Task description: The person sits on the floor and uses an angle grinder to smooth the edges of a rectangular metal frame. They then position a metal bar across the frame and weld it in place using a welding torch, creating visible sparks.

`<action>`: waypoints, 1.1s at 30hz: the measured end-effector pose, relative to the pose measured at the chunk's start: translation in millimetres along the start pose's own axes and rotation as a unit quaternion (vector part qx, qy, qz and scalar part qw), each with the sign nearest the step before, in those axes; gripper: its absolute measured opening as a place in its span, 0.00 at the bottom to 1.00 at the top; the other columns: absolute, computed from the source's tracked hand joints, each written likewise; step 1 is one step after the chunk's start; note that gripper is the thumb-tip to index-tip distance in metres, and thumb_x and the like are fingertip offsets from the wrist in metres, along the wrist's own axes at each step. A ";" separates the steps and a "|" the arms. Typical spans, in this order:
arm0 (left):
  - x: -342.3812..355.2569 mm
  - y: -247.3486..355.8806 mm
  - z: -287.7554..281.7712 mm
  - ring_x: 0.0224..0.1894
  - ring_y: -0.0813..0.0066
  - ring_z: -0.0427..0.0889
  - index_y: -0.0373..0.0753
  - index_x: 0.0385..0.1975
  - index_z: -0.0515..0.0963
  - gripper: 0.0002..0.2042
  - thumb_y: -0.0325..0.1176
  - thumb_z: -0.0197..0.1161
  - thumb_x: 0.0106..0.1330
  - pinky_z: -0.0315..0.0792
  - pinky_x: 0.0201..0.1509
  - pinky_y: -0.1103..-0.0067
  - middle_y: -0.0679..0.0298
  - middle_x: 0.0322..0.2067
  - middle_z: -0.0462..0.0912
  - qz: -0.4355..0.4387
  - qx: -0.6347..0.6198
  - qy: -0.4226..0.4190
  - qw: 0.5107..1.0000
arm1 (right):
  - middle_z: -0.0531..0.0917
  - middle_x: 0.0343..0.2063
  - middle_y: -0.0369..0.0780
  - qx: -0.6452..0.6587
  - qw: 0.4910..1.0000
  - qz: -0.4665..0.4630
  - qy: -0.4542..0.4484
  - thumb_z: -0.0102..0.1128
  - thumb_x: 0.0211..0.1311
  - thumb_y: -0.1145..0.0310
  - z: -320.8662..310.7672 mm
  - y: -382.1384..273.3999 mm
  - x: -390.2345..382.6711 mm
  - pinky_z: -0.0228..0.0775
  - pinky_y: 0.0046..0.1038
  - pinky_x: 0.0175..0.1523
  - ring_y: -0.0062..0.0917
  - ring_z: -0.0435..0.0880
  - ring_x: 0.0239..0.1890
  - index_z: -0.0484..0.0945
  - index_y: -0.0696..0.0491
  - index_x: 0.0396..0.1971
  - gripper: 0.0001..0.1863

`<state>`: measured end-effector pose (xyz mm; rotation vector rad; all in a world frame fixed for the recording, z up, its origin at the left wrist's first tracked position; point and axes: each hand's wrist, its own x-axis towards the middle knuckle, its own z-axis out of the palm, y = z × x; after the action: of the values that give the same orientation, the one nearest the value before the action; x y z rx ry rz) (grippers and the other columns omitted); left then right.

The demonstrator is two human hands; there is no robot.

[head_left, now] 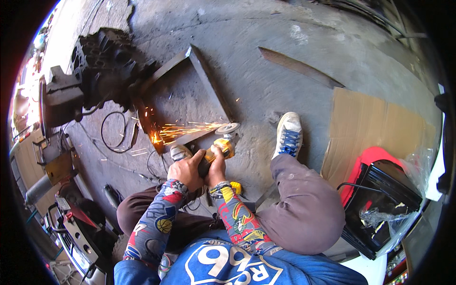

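A yellow and black angle grinder (225,148) is held low over the floor between my legs. My left hand (187,171) wraps round its body from the left. Pressed close beside it, my right hand (216,165) grips the grinder too. The grinding disc (228,128) is at the near corner of an angle-iron frame (207,81) lying on the concrete. Orange sparks (187,128) stream leftward from the disc onto a rusty steel piece (148,124) of the frame. The exact contact under the disc is hard to make out.
A dark engine block (107,66) stands at the far left, beside a cable loop (114,132). A loose steel bar (301,67) lies at the far right. Nearer are a cardboard sheet (354,118), a black machine part (380,199) with plastic wrap, and my shoe (289,135).
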<state>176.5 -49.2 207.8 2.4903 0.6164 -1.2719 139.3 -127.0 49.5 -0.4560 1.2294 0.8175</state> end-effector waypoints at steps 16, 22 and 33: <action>-0.8 -9.9 4.3 0.44 0.45 0.88 0.55 0.68 0.69 0.40 0.48 0.74 0.50 0.81 0.50 0.56 0.46 0.40 0.88 -0.014 -0.026 -0.010 1.000 | 0.82 0.43 0.40 -0.023 0.998 -0.023 0.057 0.68 0.61 0.55 18.9 -7.0 -18.1 0.79 0.33 0.47 0.30 0.85 0.42 0.78 0.58 0.51 0.26; 3.4 -12.3 7.6 0.46 0.45 0.88 0.54 0.68 0.69 0.41 0.48 0.75 0.49 0.81 0.52 0.57 0.45 0.42 0.88 -0.004 -0.032 -0.004 0.999 | 0.83 0.42 0.40 -0.027 0.998 -0.026 0.055 0.71 0.59 0.55 12.4 -5.5 -3.7 0.80 0.35 0.46 0.31 0.86 0.40 0.78 0.60 0.51 0.27; 25.3 -30.4 -5.2 0.54 0.45 0.85 0.54 0.70 0.71 0.45 0.48 0.76 0.44 0.78 0.62 0.60 0.44 0.53 0.84 0.063 -0.007 -0.004 0.998 | 0.84 0.47 0.46 -0.017 0.994 -0.032 0.103 0.77 0.54 0.55 32.1 0.6 2.0 0.82 0.37 0.47 0.34 0.87 0.42 0.77 0.67 0.54 0.36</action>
<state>178.5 -14.3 188.6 2.4689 0.4556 -1.2265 159.6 -103.4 57.3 -0.6159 1.3850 0.7521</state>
